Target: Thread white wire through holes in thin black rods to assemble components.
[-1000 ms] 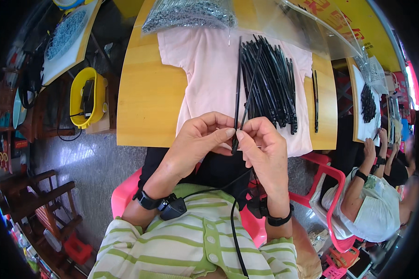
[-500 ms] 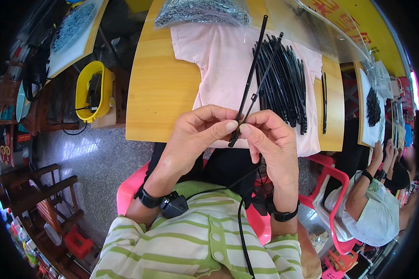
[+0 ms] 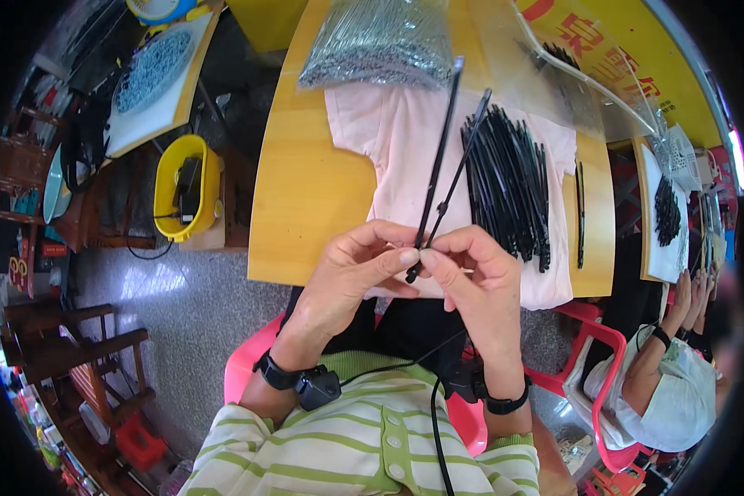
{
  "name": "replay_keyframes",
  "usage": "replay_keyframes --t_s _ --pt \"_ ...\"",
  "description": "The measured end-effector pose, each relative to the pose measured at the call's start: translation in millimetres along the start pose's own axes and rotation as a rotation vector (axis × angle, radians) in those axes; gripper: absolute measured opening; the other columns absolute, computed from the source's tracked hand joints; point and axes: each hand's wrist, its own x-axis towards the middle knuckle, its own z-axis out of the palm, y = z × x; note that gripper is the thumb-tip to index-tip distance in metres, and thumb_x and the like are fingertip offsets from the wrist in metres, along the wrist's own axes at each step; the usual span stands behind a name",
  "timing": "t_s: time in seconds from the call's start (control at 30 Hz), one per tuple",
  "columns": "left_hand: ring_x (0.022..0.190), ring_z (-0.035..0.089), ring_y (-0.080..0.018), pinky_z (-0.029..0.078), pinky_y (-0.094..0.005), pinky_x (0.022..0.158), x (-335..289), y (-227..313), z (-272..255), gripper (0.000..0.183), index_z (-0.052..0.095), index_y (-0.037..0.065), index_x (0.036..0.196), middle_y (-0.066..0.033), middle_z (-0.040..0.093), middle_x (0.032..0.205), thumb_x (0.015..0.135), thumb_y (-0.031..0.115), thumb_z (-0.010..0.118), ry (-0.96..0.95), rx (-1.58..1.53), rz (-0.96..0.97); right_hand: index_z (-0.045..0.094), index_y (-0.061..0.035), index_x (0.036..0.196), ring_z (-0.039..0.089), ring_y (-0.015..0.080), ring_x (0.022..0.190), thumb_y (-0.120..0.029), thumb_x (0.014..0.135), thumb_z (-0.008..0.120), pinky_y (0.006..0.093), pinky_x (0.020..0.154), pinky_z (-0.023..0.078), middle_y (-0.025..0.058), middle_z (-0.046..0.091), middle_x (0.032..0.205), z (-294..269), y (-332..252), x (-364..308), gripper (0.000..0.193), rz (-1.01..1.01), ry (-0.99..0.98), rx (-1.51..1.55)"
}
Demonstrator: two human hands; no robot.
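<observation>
My left hand (image 3: 343,285) pinches a long black rod (image 3: 440,157) between thumb and fingers, close to its lower end. The rod slants up and away over the table. My right hand (image 3: 481,285) is closed on a thinner black rod (image 3: 461,165) with a small clip-like bump partway along. The two rods come together at my fingertips and spread apart toward their far ends. Fingers hide exactly how they meet. Just beyond my right hand, a dense pile of black rods (image 3: 508,190) lies on a pale pink shirt (image 3: 397,169) spread on the table.
At the wooden table's (image 3: 306,165) far side lies a clear bag of thin grey pieces (image 3: 380,45). A single rod (image 3: 581,215) rests near the right edge. A yellow bin (image 3: 167,178) stands left. Another person (image 3: 665,380) works at the right, beside a pink chair (image 3: 595,339).
The view has tilted, so the table and bag appear lower. Both hands still pinch the two rods, whose lower ends remain together at my fingertips.
</observation>
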Motion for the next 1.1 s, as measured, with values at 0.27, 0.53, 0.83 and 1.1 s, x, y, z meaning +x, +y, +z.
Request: replay_keyframes --t_s 0.27,0.53,0.83,1.1 --pt "0.079 0.061 -0.0129 0.053 -0.0240 0.068 12.5 -11.5 -11.4 0.014 0.057 0.005 0.103 -0.0069 0.061 0.093 0.090 0.007 0.055 -0.014 -0.250 0.095 0.061 -0.0004 0.084 0.056 0.0111 0.058 -0.006 0.080 0.064 0.0224 0.050 0.041 0.0057 0.058 0.074 9.0 -19.8 12.9 0.008 -0.263 0.007 -0.242" --pt "0.079 0.059 -0.0142 0.047 -0.0207 0.061 18.9 -8.9 -21.7 0.013 0.055 0.005 0.103 -0.0099 0.060 0.091 0.090 0.007 0.054 -0.095 -0.237 0.148 0.060 0.0062 0.085 0.056 0.0140 0.052 -0.020 0.084 0.057 0.0271 0.051 0.044 0.0113 0.060 0.067 -12.9 -24.0 90.8 0.027 -0.133 0.290 -0.439" --pt "0.076 0.058 -0.0130 0.047 -0.0204 0.061 13.2 -8.1 -21.2 0.013 0.055 0.004 0.102 -0.0096 0.059 0.091 0.089 0.007 0.055 -0.069 -0.232 0.124 0.060 0.0022 0.084 0.053 0.0096 0.052 -0.019 0.084 0.057 0.0226 0.049 0.045 0.0061 0.060 0.068 -17.4 -4.5 136.2 0.021 0.081 0.185 -0.059" --pt "0.074 0.057 -0.0122 0.044 -0.0183 0.059 9.2 -7.5 -14.8 0.015 0.055 0.002 0.100 -0.0098 0.059 0.089 0.089 0.012 0.056 -0.004 -0.141 0.128 0.059 -0.0049 0.085 0.053 0.0054 0.055 -0.021 0.085 0.061 0.0182 0.049 0.043 0.0029 0.061 0.071 -21.7 -3.8 88.7 0.016 0.214 0.030 0.073"
